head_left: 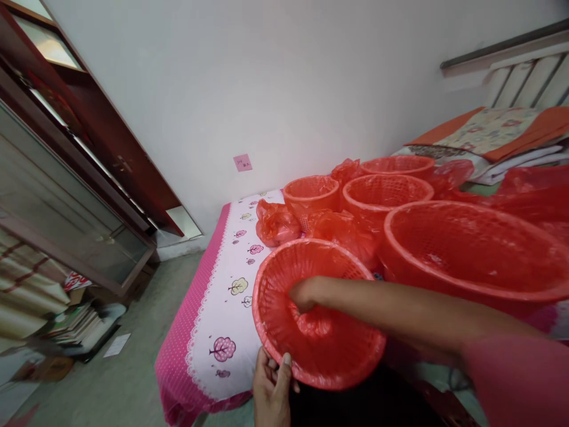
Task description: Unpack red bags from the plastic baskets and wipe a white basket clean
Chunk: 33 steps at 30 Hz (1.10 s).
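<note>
A red plastic basket (317,367), lined with a thin red plastic bag (351,338), tilts toward me at the bed's near edge. My left hand (273,385) grips its lower left rim, thumb on the outer edge and fingers beneath. Deep inside the basket is my right hand (304,295), curled downward against the gathered liner; its fingertips are hidden. My right forearm crosses over the basket's right rim. Close behind lie crumpled red plastic bags (342,234), and a larger red basket (471,249) stands to the right.
More red baskets stand farther back, including one at the left (311,188) and one in the middle (386,191). They rest on a bed with a pink-and-white tree-print sheet (240,284). Folded bedding (493,133) lies back right. Left are a wooden door (102,136) and stacked books (73,326).
</note>
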### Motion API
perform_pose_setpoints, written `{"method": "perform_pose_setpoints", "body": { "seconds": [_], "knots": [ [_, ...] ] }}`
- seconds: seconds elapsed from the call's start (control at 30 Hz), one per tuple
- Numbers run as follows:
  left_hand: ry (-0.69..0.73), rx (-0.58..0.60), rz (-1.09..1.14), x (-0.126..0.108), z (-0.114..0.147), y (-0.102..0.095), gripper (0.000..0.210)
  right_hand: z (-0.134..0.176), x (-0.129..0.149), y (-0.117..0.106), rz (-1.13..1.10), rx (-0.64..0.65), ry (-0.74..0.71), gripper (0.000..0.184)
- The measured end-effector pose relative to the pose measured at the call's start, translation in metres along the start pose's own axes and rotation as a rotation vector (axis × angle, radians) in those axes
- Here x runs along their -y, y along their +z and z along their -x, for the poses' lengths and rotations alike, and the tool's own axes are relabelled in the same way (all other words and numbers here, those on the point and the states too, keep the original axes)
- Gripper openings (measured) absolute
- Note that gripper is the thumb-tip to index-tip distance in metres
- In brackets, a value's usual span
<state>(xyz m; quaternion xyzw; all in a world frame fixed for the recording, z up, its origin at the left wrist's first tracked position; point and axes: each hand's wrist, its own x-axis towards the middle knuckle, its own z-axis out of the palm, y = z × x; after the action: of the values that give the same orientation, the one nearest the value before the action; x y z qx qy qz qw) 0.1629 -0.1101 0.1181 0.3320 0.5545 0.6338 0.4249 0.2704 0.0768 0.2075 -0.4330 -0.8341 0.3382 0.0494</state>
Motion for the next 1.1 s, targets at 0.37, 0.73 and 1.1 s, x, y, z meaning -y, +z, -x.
{"method": "perform_pose_setpoints", "body": {
  "seconds": [0.37,0.73,1.1],
  "knots": [
    [-0.058,0.066,-0.024,-0.028,-0.034,0.004,0.043,0.138,-0.038,-0.026,-0.054,-0.493,-0.352,0.023],
    [-0.189,-0.021,0.139,-0.057,-0.042,0.021,0.059,0.123,-0.070,0.073,0.345,-0.755,-0.502,0.022],
    [-0.285,0.058,0.113,-0.030,-0.005,0.032,0.057,0.117,-0.055,0.087,0.369,-0.787,-0.514,0.031]
  ]
}}
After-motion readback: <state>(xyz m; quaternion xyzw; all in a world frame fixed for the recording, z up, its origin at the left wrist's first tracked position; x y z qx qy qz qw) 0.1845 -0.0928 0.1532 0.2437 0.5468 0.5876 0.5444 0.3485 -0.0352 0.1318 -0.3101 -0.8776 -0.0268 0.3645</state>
